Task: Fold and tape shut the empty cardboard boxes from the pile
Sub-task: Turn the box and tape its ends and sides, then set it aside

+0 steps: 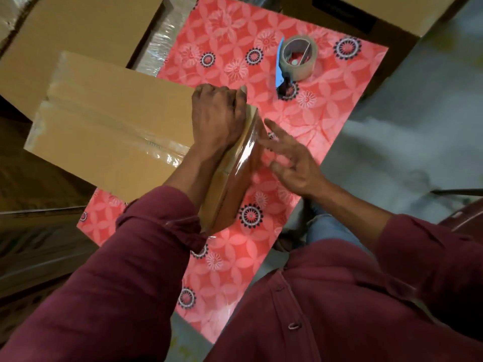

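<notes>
A long brown cardboard box [104, 126] lies on the red flowered table [326, 105], its top seam covered by clear tape. My left hand [217, 116] grips the box's right end, fingers curled over the top edge. A shiny strip of clear tape runs down that end face [235, 184]. My right hand [292, 160] hovers beside the end face with fingers spread and straight, fingertips at the tape. A blue tape dispenser [295, 61] with a brown tape roll sits on the table beyond my hands.
More cardboard boxes are stacked at the upper left [78, 30] and upper right [366, 17]. Grey floor [418, 126] lies to the right. A dark red chair edge [465, 215] shows at far right.
</notes>
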Available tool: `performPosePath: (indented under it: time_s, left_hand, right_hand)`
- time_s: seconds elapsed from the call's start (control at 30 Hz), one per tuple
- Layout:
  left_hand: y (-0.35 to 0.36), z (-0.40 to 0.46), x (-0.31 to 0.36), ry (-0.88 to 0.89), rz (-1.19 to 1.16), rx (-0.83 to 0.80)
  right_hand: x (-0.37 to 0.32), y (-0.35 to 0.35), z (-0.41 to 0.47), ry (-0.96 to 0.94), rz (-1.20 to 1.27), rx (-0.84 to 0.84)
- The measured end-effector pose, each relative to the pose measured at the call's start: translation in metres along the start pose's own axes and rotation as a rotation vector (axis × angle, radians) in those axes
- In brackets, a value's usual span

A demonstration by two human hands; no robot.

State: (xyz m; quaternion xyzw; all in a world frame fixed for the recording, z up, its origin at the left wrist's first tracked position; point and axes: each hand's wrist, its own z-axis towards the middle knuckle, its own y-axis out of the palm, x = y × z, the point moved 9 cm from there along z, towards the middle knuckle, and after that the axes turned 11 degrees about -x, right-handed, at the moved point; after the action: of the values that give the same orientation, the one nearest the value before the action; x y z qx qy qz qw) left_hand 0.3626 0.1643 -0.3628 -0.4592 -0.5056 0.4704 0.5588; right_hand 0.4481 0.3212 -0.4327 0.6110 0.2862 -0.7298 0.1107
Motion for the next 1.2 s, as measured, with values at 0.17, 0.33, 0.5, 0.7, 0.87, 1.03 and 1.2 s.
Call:
performPosePath:
  time_s: [0.17, 0.33, 0.5, 0.7, 0.87, 1.03, 1.2]
  left_hand:
    - [-0.003, -0.001, 0.003, 0.006, 0.001, -0.001]
    - [-0.005, -0.002, 0.003, 0.023, -0.012, 0.016]
    - [0.001, -0.001, 0.000, 0.004, -0.010, -0.010]
    - [0.000, -0.001, 0.000, -0.020, -0.012, -0.019]
    - [-0.003, -0.001, 0.001, -0.001, -0.050, 0.003]
    - [-0.011, -0.005, 0.002, 0.011, -0.127, 0.070]
    - [-0.010, -0.005, 0.003, 0.086, -0.136, -0.002]
  right_hand:
    - [0.001, -0.051, 0.046, 0.284, 0.336, 0.158]
    - [0.000, -0.042, 0.092, 0.243, 0.198, -0.082]
    - [0.008, -0.038, 0.095, 0.154, 0.282, -0.198]
    - [0.023, -0.046, 0.102, 0.106, 0.214, -0.329]
    - [0.020, -0.044, 0.102, 0.130, 0.125, -0.433]
    - [-0.002, -0.037, 0.099, 0.085, 0.183, -0.436]
    - [0.000, -0.032, 0.097, -0.001, -0.086, -0.221]
